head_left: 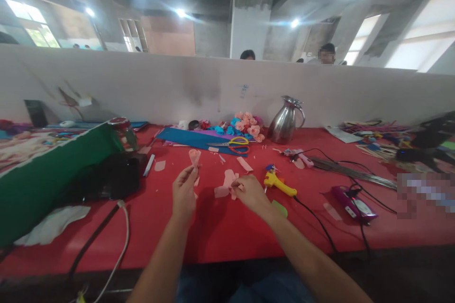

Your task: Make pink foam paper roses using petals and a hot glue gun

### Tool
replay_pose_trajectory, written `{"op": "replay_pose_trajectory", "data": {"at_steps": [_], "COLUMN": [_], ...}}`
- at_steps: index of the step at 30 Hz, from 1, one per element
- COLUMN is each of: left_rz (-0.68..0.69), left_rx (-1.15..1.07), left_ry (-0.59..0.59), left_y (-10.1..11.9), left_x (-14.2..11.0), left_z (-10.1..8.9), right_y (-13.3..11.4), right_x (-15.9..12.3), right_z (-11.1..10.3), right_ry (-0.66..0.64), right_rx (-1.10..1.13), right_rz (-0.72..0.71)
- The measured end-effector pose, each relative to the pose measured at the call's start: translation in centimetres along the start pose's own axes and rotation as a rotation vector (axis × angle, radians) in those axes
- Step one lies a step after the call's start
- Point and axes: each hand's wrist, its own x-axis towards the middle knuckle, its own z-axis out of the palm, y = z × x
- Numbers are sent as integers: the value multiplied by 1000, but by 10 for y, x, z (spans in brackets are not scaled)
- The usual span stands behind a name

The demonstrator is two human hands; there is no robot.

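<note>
My left hand (184, 190) pinches the bottom of a small pink paper flower bud (194, 156) and holds it upright above the red table (220, 227). My right hand (250, 191) is closed over loose pink paper petals (225, 185) lying on the table, fingers pinched on one of them. A yellow hot glue gun (279, 182) lies just right of my right hand. Yellow-handled scissors (232, 143) rest on a blue sheet (194, 139) farther back.
A steel jug (285, 120) and a pile of finished paper flowers (243, 124) stand at the back. A green cloth (46, 175) and black bag (110, 175) lie left. Cables, a purple device (351, 202) and thin sticks (355, 170) lie right. People sit behind the partition.
</note>
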Motion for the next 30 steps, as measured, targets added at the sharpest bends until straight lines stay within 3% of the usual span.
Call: {"op": "replay_pose_trajectory", "data": {"at_steps": [5, 9, 13, 18, 21, 26, 30], "left_rz": [-16, -60, -70, -54, -21, -27, 4], "left_rx": [49, 58, 88, 170, 260, 301, 404], "left_ry": [-32, -62, -60, -83, -115, -126, -225], "left_y": [-14, -21, -20, -23, -28, -31, -30], "left_x": [6, 4, 1, 1, 2, 2, 0], "left_z": [0, -2, -8, -9, -11, -12, -11], "right_y": [-12, -15, -9, -2, -1, -4, -9], "right_x": [6, 6, 8, 13, 14, 8, 3], "right_z": [16, 28, 30, 27, 27, 29, 28], "right_ry": [18, 64, 129, 323, 406, 391, 366], "right_rx": [-196, -214, -32, 465, 646, 692, 628], "right_rz": [-24, -2, 1, 68, 91, 85, 23]}}
